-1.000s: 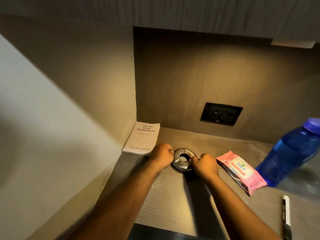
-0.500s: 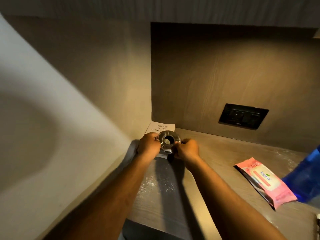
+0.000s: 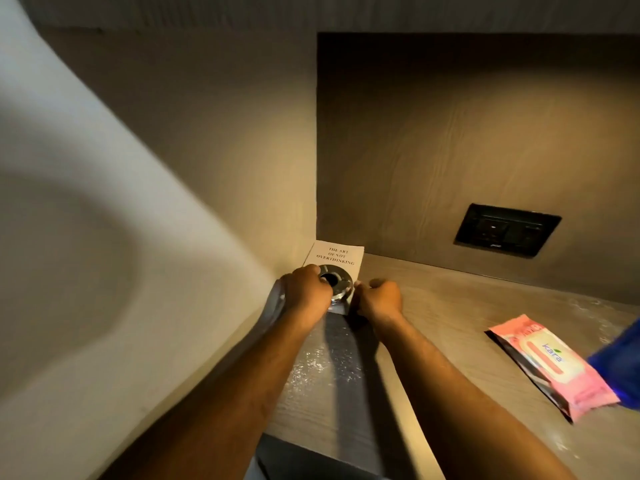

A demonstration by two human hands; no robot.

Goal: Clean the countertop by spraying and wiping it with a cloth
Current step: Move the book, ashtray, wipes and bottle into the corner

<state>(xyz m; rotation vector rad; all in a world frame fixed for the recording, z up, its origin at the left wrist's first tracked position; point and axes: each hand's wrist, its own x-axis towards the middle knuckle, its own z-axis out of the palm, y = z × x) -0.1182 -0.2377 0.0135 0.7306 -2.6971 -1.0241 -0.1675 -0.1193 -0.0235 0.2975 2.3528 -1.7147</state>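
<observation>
A round metal ashtray [image 3: 336, 283] sits on top of a white book [image 3: 337, 255] in the back left corner of the wooden countertop [image 3: 433, 317]. My left hand [image 3: 304, 293] grips the ashtray's left side. My right hand [image 3: 379, 299] is closed at its right edge. Wet spray droplets [image 3: 311, 367] glisten on the counter between my forearms. A pink pack of wipes [image 3: 550, 363] lies to the right. No cloth or spray bottle shows.
A blue water bottle [image 3: 620, 368] is cut off at the right edge, touching the wipes pack. A black socket plate [image 3: 507, 228] is set in the back wall. The side wall stands close on the left. The counter's front edge [image 3: 311, 448] is near me.
Both hands have carried the ashtray from the middle of the counter back and left onto the book. The view has swung left, so the bottle and pen have slid out of frame.
</observation>
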